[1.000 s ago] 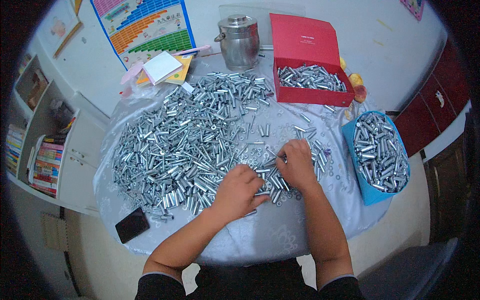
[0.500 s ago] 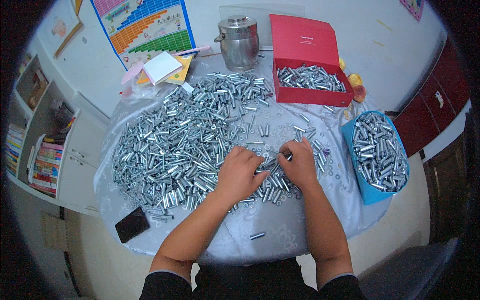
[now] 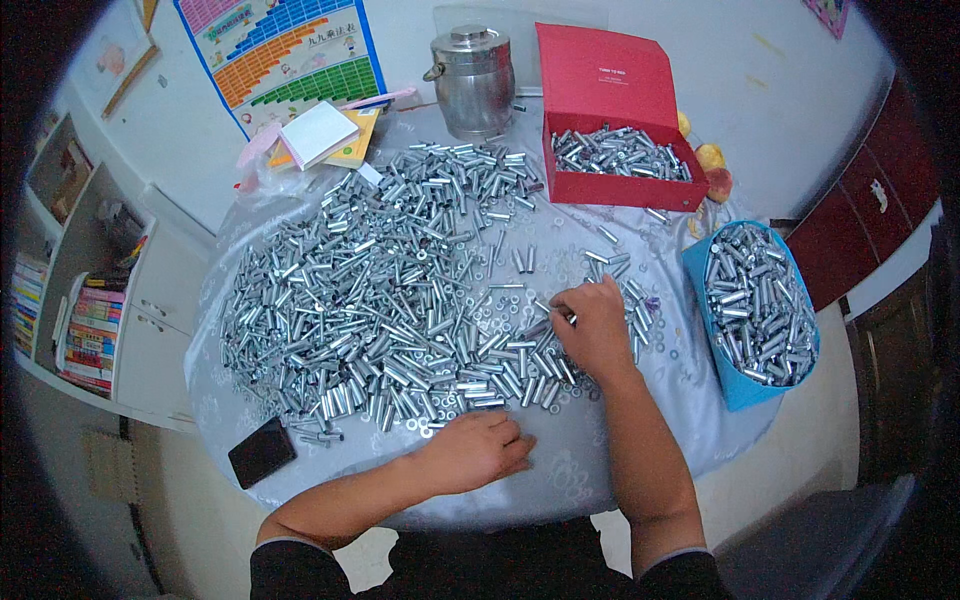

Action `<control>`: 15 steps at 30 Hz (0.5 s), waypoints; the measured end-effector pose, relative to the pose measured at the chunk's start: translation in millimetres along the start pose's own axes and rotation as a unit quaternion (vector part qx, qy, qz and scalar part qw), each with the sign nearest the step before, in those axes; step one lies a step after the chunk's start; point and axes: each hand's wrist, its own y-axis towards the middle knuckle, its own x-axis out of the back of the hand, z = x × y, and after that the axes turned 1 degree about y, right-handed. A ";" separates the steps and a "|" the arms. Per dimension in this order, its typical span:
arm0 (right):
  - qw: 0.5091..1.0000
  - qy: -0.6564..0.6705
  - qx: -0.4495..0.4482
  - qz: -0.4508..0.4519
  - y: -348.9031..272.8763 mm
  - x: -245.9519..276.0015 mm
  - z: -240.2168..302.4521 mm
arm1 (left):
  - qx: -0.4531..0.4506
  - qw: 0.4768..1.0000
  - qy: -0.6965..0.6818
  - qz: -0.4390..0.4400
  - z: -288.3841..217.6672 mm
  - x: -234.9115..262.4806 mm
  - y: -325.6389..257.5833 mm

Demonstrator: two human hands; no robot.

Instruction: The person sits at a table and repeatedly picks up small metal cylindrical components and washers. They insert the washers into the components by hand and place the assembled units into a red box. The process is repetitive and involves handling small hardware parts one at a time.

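A large heap of short silver metal tubes point(image 3: 380, 290) and small washers covers a round table under a pale patterned cloth point(image 3: 560, 480). At the heap's right edge, my right hand point(image 3: 597, 328) pinches a metal tube point(image 3: 556, 317) between thumb and fingers. Close to the table's front edge, just below the heap, my left hand point(image 3: 475, 450) lies on the cloth with its fingers curled down. Anything under those fingers is hidden.
An open red box point(image 3: 615, 185) with tubes stands at the back right, and a blue tub point(image 3: 705, 275) full of tubes is at the right edge. A steel pot point(image 3: 472, 80), notepads point(image 3: 318, 135) and a black phone point(image 3: 261, 451) also sit on the table. Bookshelves stand on the left.
My left hand has drawn back from the heap toward the table's front edge, over the spot where a loose tube lay. My right hand has stayed at the heap's right edge.
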 end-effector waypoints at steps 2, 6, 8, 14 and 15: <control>1.000 -0.020 0.015 0.012 -0.5 0.9 1.0 | 0.006 1.000 -0.007 -0.002 2.7 2.6 0.5; 0.997 -0.066 0.037 0.013 0.7 -3.8 5.8 | 0.006 1.000 -0.004 0.026 12.0 6.2 3.4; 0.995 -0.086 0.042 0.022 1.4 -3.6 9.3 | 0.020 1.000 0.005 0.002 17.9 15.3 9.5; 0.994 -0.097 0.050 0.011 -0.1 -7.9 10.0 | 0.103 0.993 0.031 0.052 11.7 22.2 10.9; 0.994 -0.092 0.055 -0.002 -1.0 -8.8 10.1 | 0.099 0.993 0.024 0.053 9.1 24.7 8.1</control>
